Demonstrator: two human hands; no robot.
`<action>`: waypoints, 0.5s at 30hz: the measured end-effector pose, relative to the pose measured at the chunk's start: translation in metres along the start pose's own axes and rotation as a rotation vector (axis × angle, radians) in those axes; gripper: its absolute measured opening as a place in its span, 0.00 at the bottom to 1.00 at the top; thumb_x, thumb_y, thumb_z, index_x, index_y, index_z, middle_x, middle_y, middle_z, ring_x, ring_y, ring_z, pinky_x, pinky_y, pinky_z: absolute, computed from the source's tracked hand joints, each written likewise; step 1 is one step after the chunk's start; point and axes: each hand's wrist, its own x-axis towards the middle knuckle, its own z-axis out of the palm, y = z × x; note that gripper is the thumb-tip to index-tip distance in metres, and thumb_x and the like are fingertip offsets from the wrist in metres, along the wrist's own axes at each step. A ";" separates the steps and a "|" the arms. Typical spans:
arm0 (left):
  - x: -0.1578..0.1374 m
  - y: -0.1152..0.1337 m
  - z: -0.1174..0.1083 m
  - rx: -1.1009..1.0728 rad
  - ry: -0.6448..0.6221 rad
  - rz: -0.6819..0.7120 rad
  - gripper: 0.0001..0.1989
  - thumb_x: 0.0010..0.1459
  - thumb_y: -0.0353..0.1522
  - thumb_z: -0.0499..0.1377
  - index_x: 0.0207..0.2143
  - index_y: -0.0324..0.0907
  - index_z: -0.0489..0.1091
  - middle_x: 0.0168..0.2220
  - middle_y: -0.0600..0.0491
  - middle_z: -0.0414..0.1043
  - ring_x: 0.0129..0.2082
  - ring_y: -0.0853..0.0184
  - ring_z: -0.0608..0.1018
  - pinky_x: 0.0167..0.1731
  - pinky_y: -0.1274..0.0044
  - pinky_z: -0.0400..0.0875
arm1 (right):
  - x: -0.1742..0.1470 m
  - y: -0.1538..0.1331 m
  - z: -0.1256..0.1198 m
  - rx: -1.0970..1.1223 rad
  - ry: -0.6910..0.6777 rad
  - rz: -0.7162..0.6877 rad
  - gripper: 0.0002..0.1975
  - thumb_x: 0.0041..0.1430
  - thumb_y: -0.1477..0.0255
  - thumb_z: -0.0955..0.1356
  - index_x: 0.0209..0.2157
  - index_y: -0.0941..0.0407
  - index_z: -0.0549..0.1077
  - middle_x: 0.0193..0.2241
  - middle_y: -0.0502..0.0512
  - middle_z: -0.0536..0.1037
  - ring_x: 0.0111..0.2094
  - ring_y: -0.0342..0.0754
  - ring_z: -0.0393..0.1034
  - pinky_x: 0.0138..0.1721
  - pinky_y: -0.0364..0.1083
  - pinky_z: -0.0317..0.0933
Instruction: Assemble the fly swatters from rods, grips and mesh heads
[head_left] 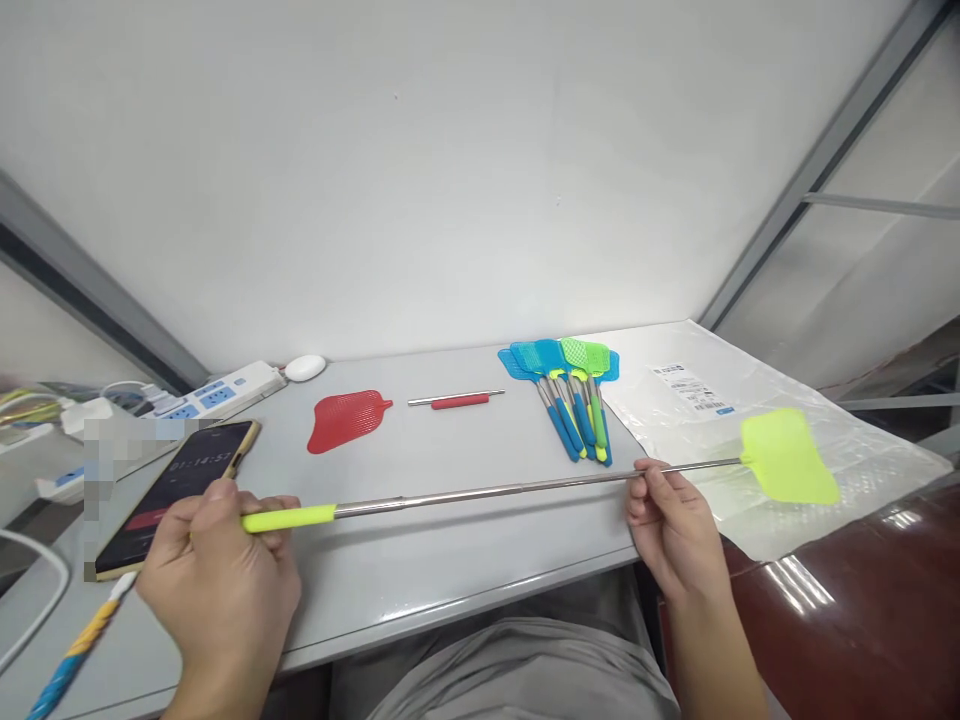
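A yellow-green fly swatter (465,492) with an extended telescopic metal rod stretches across the front of the table. My left hand (225,570) is wrapped around its yellow handle. Close to the swatter's flat head, my right hand (671,520) pinches the thin end of the rod. Behind it lie a red swatter head (349,418), a loose metal rod (424,401) and a red handle (460,402). A pile of blue and green fly swatters (574,400) rests farther right, rods collapsed.
On the left are a phone (180,490) showing a timer, a power strip (232,388) with plugs, and a white mouse-shaped object (305,368). A wrapped cable (79,650) runs near the left corner. A white plastic bag (660,430) with a label overhangs the table's right end.
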 end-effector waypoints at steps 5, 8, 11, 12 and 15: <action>0.010 -0.007 -0.003 -0.008 -0.101 -0.050 0.13 0.54 0.34 0.63 0.26 0.43 0.59 0.20 0.61 0.61 0.16 0.75 0.60 0.12 0.83 0.52 | -0.002 0.004 0.006 -0.062 0.019 -0.049 0.10 0.50 0.67 0.76 0.33 0.56 0.77 0.22 0.50 0.74 0.21 0.39 0.66 0.21 0.38 0.61; 0.012 -0.011 -0.005 -0.023 -0.172 -0.097 0.13 0.55 0.35 0.63 0.26 0.43 0.60 0.20 0.61 0.60 0.16 0.75 0.60 0.12 0.82 0.54 | -0.002 0.004 0.005 -0.062 0.040 -0.053 0.10 0.50 0.67 0.76 0.33 0.56 0.77 0.22 0.50 0.74 0.21 0.39 0.67 0.21 0.38 0.61; 0.014 -0.012 -0.006 -0.049 -0.163 -0.074 0.12 0.56 0.35 0.61 0.25 0.42 0.62 0.19 0.61 0.62 0.15 0.76 0.60 0.14 0.80 0.57 | -0.002 0.004 0.004 -0.083 0.034 -0.050 0.11 0.49 0.67 0.76 0.33 0.56 0.76 0.21 0.50 0.74 0.21 0.40 0.67 0.21 0.38 0.61; 0.014 -0.013 -0.006 -0.053 -0.160 -0.059 0.12 0.56 0.35 0.61 0.24 0.41 0.62 0.19 0.60 0.62 0.15 0.76 0.60 0.14 0.80 0.58 | -0.002 0.004 0.003 -0.091 0.034 -0.051 0.11 0.49 0.66 0.77 0.32 0.56 0.76 0.21 0.50 0.74 0.21 0.40 0.67 0.21 0.38 0.61; 0.014 -0.015 -0.008 -0.008 -0.195 -0.016 0.14 0.59 0.37 0.56 0.23 0.41 0.62 0.17 0.60 0.61 0.14 0.74 0.62 0.15 0.80 0.59 | -0.002 0.004 0.002 -0.096 0.035 -0.064 0.12 0.49 0.66 0.76 0.32 0.56 0.76 0.21 0.50 0.74 0.21 0.40 0.66 0.21 0.38 0.60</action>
